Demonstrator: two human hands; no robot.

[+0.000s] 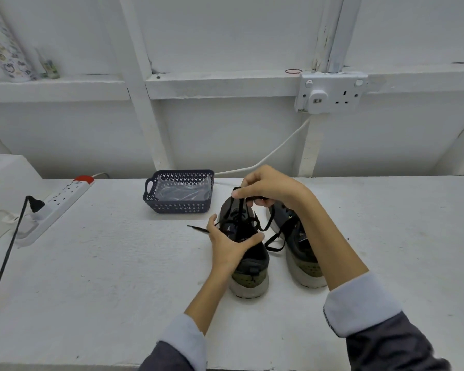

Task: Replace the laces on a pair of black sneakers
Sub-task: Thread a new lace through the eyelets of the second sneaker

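Head view, the only one.

- Pair of black sneakers stands on the white bench (105, 277), heels toward the person, toes to 12 o'clock. Left sneaker (249, 277) is being worked on; right sneaker (304, 263) sits just beside it at 3 o'clock.
- Left hand (229, 243) grips the left sneaker across its upper, thumb on one side, fingers on the other.
- Right hand (269, 188) is raised above the toe end and pinches the black lace (275, 239), drawn up taut from the eyelets. The hands are apart.
- One slack loop of the lace trails toward the right sneaker; a free end lies on the bench at 9 o'clock of the left hand.
- Dark basket (177, 207) at 11 o'clock of the shoes holds a clear packet, contents unclear.
- Power strip (62, 199) far out at 9 o'clock; wall socket (332, 93) at 1 o'clock.

Risks, as judged:
- The lace tip may catch in an eyelet; a harder pull would then lift the shoe out of the left hand's hold.
- The slack loop may snag the right sneaker and drag it.
- Crossed strands may tighten into a knot.
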